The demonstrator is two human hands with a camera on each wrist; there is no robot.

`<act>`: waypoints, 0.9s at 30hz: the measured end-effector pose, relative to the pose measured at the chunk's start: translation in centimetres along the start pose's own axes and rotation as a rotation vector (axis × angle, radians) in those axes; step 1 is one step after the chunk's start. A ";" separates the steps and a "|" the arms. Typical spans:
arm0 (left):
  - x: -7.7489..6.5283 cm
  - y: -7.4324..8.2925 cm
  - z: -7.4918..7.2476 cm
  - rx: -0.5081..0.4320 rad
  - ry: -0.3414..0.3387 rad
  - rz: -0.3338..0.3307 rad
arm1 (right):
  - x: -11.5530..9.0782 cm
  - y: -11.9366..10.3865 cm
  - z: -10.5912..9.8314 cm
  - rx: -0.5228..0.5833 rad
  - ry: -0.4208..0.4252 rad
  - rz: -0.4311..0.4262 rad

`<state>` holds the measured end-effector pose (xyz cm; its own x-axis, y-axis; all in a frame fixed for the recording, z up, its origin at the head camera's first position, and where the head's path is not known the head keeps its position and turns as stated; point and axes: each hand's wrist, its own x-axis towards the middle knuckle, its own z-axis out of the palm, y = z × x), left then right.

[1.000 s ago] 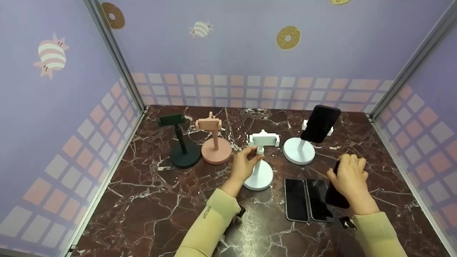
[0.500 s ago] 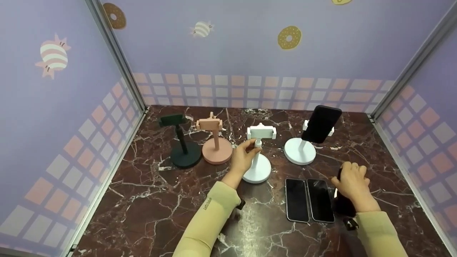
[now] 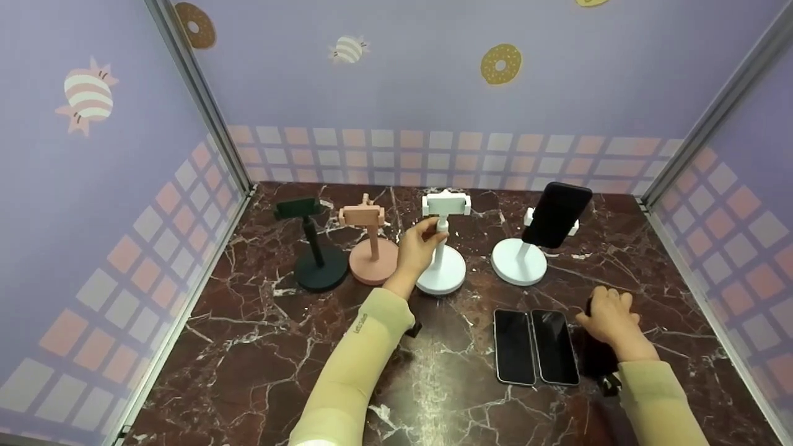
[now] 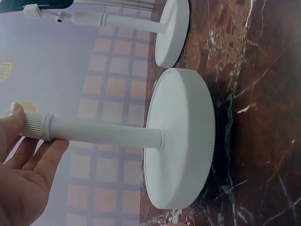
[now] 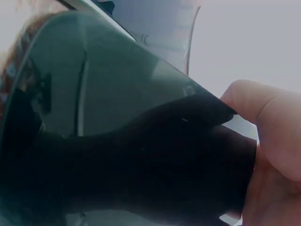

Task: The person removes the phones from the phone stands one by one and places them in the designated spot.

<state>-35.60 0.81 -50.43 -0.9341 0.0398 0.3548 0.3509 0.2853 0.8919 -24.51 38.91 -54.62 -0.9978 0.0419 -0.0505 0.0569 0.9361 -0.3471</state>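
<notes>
A white phone stand (image 3: 441,272) stands upright in the middle of the head view. My left hand (image 3: 416,249) pinches its post just below the clamp; in the left wrist view the thumb and fingers (image 4: 44,162) close around the ribbed collar. Whether the round base touches the table I cannot tell. At the right, my right hand (image 3: 610,317) grips a black smartphone (image 3: 598,356) by its end, partly hidden under the hand. In the right wrist view the smartphone's (image 5: 117,122) dark glossy screen fills much of the picture, with the thumb at its edge.
Two black smartphones (image 3: 514,347) lie side by side left of my right hand. Behind, another white stand (image 3: 519,263) holds a black phone (image 3: 556,215). A pink stand (image 3: 375,260) and a dark green stand (image 3: 320,267) stand at the left. Walls enclose the marbled table (image 3: 260,359).
My left hand has moved the white phone stand away from me and slightly left, into line with the others. My right hand with the smartphone has shifted slightly right and toward me.
</notes>
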 end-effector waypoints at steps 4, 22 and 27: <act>1.0 -0.4 -0.2 0.014 -0.003 -0.017 | 0.4 0.4 0.1 -0.005 -0.050 -0.006; 2.3 -2.0 -0.6 0.009 0.014 -0.058 | 1.3 1.2 1.4 0.024 -0.172 0.016; 2.4 -2.3 -0.6 0.001 0.006 -0.060 | 1.4 1.3 1.8 0.051 -0.173 0.021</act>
<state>-38.57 -0.28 -51.46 -0.9529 0.0173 0.3027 0.2947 0.2881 0.9111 -25.76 39.50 -56.83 -0.9761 -0.0032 -0.2174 0.0841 0.9166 -0.3910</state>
